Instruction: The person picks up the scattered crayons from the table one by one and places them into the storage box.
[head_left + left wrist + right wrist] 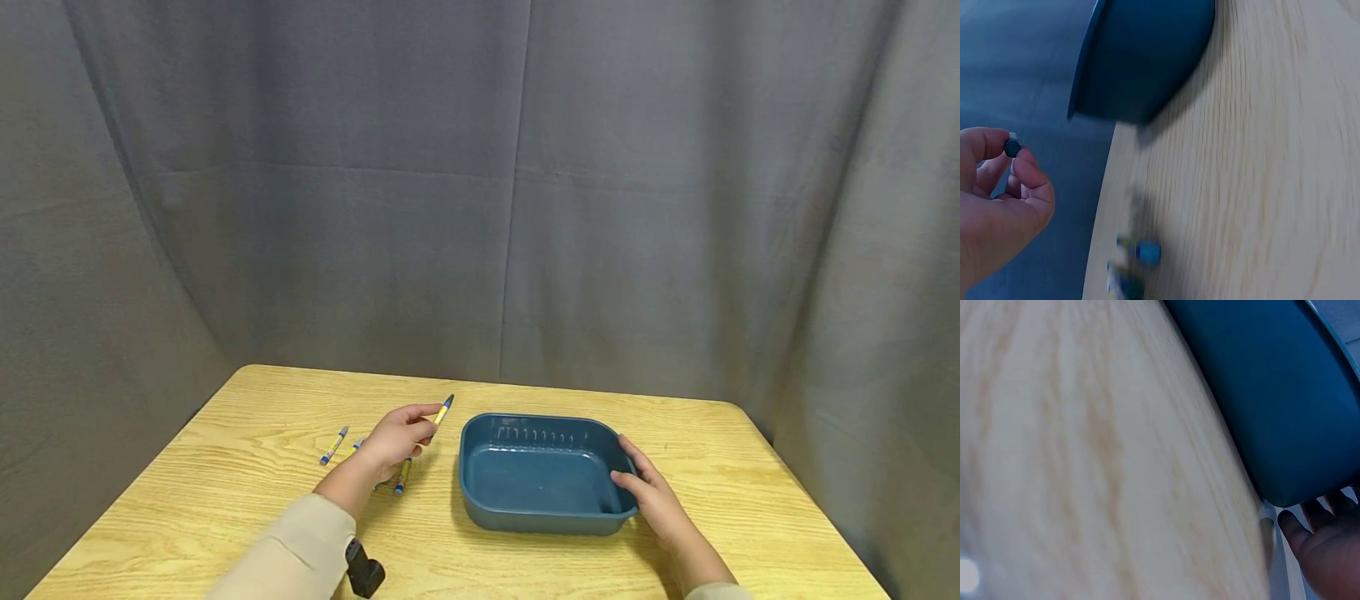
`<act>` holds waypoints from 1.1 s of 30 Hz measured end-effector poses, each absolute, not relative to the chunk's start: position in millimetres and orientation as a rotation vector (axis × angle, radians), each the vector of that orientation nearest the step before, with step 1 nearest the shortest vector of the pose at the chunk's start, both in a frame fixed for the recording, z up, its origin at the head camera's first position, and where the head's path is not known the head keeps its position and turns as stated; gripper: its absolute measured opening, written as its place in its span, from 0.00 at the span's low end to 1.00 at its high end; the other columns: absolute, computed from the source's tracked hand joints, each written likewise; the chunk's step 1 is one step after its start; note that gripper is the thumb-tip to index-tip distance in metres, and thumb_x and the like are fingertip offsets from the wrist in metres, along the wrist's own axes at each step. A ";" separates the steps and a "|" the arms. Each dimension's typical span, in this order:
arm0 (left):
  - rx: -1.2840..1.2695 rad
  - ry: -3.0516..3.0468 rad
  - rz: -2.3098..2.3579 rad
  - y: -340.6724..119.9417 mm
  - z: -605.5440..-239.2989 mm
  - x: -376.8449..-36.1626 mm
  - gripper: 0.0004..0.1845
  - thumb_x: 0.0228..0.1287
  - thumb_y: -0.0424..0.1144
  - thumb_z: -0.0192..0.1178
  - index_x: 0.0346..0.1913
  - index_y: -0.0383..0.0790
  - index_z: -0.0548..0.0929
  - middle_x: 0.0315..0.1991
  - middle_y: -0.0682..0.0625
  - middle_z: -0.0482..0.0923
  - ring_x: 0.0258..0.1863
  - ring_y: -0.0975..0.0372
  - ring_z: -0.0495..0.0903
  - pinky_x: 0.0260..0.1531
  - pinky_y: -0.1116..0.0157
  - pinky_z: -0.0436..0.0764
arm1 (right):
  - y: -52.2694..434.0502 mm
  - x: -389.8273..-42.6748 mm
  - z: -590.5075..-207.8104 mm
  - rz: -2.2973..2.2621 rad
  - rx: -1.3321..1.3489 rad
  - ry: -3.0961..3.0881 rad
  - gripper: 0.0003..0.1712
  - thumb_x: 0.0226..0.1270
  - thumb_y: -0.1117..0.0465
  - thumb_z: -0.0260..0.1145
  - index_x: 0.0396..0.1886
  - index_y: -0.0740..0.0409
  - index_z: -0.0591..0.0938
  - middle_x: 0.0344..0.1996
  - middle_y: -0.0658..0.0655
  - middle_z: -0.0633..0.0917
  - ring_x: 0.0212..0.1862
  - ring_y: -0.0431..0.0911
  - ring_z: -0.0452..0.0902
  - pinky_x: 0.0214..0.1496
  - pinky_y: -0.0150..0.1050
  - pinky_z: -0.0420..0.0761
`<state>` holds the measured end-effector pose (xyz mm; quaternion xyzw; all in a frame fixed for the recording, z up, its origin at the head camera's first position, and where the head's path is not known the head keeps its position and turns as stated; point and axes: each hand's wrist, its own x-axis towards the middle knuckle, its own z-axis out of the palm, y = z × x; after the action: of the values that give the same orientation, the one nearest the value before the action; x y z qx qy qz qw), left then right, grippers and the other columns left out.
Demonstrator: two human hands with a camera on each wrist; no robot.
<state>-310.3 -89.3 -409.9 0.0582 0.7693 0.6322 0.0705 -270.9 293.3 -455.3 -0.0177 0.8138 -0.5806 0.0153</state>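
Note:
In the head view my left hand (397, 437) pinches a yellow crayon (444, 409) with a dark tip and blue bands, raised left of a dark blue plastic basin (547, 523). The left wrist view shows thumb and fingertips around the held crayon's dark end (1012, 148). My right hand (656, 500) grips the basin's right side, thumb over the rim and fingers along the outer wall. The basin's visible floor is bare. Beneath and beside my left hand lie several more crayons, among them one crayon (403, 476) near the wrist, others partly hidden by the hand.
Farthest left on the wooden table (247, 500) lies another crayon (333, 446). A black device (364, 570) sits at my left sleeve (288, 550). Grey curtains (480, 208) hang behind the table's back edge.

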 end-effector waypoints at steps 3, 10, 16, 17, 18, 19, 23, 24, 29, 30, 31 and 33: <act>0.178 2.302 1.919 -69.9 -407.6 -309.5 0.22 0.69 0.31 0.52 0.64 0.35 0.75 0.34 0.48 0.74 0.32 0.62 0.71 0.32 0.68 0.71 | 293.7 -271.0 -455.7 -1.821 -0.058 2.523 0.40 0.71 0.62 0.54 0.79 0.59 0.50 0.78 0.66 0.44 0.78 0.65 0.37 0.75 0.58 0.50; 0.232 2.263 1.909 -29.6 -404.4 -310.7 0.22 0.65 0.30 0.54 0.62 0.35 0.77 0.37 0.47 0.77 0.32 0.61 0.73 0.31 0.70 0.72 | 294.5 -270.2 -454.5 -1.803 -0.044 2.540 0.40 0.71 0.61 0.55 0.79 0.56 0.50 0.78 0.65 0.45 0.78 0.63 0.39 0.73 0.43 0.61; 0.300 2.238 1.873 -7.8 -400.1 -310.9 0.23 0.66 0.31 0.54 0.64 0.35 0.76 0.40 0.46 0.77 0.32 0.61 0.72 0.30 0.69 0.72 | 294.1 -269.9 -454.5 -1.825 -0.057 2.536 0.40 0.71 0.62 0.56 0.79 0.58 0.51 0.78 0.66 0.46 0.78 0.63 0.39 0.65 0.27 0.64; 0.309 2.228 1.868 -3.8 -400.1 -310.9 0.23 0.67 0.31 0.54 0.64 0.35 0.76 0.40 0.46 0.77 0.32 0.60 0.72 0.30 0.69 0.72 | 294.0 -269.7 -454.5 -1.825 -0.059 2.537 0.40 0.71 0.62 0.56 0.78 0.58 0.51 0.78 0.66 0.46 0.78 0.63 0.39 0.64 0.25 0.64; 0.316 2.213 1.868 0.7 -400.5 -310.7 0.23 0.67 0.31 0.54 0.64 0.35 0.76 0.41 0.44 0.77 0.32 0.60 0.72 0.30 0.70 0.71 | 294.2 -269.6 -454.6 -1.827 -0.055 2.539 0.40 0.71 0.62 0.56 0.78 0.58 0.51 0.78 0.66 0.46 0.78 0.63 0.39 0.63 0.24 0.64; 0.322 2.201 1.868 5.6 -401.3 -310.5 0.22 0.67 0.30 0.54 0.64 0.35 0.76 0.42 0.42 0.78 0.32 0.61 0.72 0.29 0.70 0.71 | 294.3 -269.6 -454.7 -1.827 -0.052 2.542 0.40 0.71 0.62 0.56 0.78 0.59 0.52 0.78 0.66 0.46 0.78 0.63 0.39 0.64 0.25 0.65; 0.326 2.172 1.856 25.8 -405.7 -308.2 0.22 0.67 0.29 0.54 0.63 0.35 0.76 0.42 0.41 0.79 0.31 0.61 0.71 0.28 0.70 0.71 | 295.0 -270.0 -455.8 -1.831 -0.041 2.539 0.40 0.71 0.63 0.55 0.78 0.59 0.51 0.78 0.66 0.45 0.78 0.64 0.38 0.75 0.48 0.59; 0.326 2.167 1.853 31.0 -406.9 -307.1 0.22 0.67 0.29 0.55 0.63 0.35 0.77 0.42 0.41 0.79 0.30 0.61 0.71 0.28 0.70 0.71 | 295.3 -270.1 -456.2 -1.837 -0.036 2.535 0.40 0.71 0.63 0.55 0.78 0.59 0.51 0.78 0.66 0.45 0.78 0.64 0.38 0.76 0.55 0.54; 0.303 2.149 1.839 56.4 -415.2 -302.2 0.20 0.65 0.29 0.56 0.61 0.36 0.79 0.38 0.47 0.77 0.28 0.62 0.70 0.26 0.70 0.71 | 296.1 -269.0 -457.1 -1.850 -0.026 2.533 0.40 0.71 0.63 0.56 0.78 0.58 0.52 0.78 0.65 0.46 0.78 0.64 0.38 0.76 0.55 0.54; 0.290 2.149 1.829 61.0 -416.6 -301.0 0.20 0.65 0.29 0.57 0.60 0.36 0.79 0.38 0.47 0.77 0.28 0.62 0.70 0.26 0.70 0.71 | 296.2 -268.5 -457.2 -1.848 -0.023 2.537 0.40 0.71 0.63 0.56 0.78 0.58 0.52 0.78 0.65 0.46 0.78 0.63 0.38 0.76 0.51 0.56; 0.279 2.152 1.820 65.6 -418.2 -300.1 0.20 0.65 0.28 0.57 0.59 0.36 0.80 0.38 0.48 0.77 0.27 0.62 0.70 0.25 0.70 0.70 | 296.1 -267.9 -457.2 -1.848 -0.022 2.537 0.40 0.71 0.63 0.56 0.78 0.58 0.52 0.79 0.64 0.46 0.79 0.62 0.39 0.75 0.48 0.58; 0.257 2.162 1.800 74.4 -421.1 -298.2 0.19 0.64 0.28 0.58 0.58 0.37 0.81 0.37 0.48 0.77 0.26 0.62 0.70 0.24 0.70 0.70 | 296.0 -266.9 -457.1 -1.851 -0.019 2.538 0.40 0.70 0.63 0.56 0.78 0.57 0.53 0.79 0.63 0.47 0.79 0.61 0.39 0.74 0.41 0.59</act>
<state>-298.2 74.4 -421.1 0.0900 0.7559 0.6291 0.1576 -266.9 296.0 -457.1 -0.0061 0.8079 -0.5892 0.0003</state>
